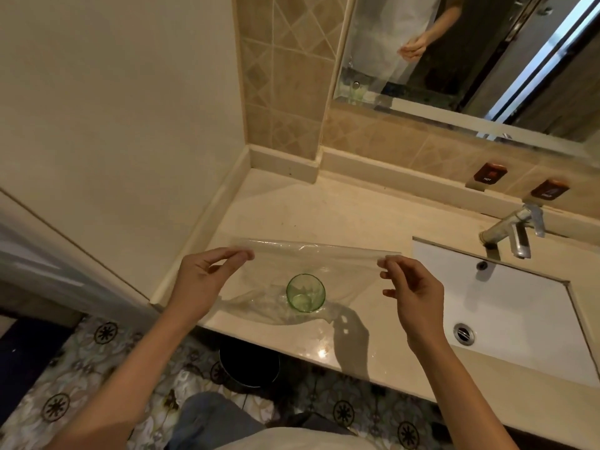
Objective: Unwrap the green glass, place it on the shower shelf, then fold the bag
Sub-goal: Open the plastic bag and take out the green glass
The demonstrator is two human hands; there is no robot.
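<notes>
A clear plastic bag (324, 264) is stretched out above the beige counter (292, 209). My left hand (204, 280) pinches its upper left corner. Its upper right corner is pinched by my right hand (412, 290). The green glass (305, 292) stands upright near the counter's front edge and shows through the plastic. Whether the glass is inside the bag or behind it, I cannot tell. The bag's lower part lies crumpled on the counter around the glass.
A white sink (506, 303) with a metal tap (513, 232) lies to the right. A mirror (454, 53) hangs on the tiled wall behind. A dark bin (250, 365) stands on the patterned floor under the counter. A wall rises on the left.
</notes>
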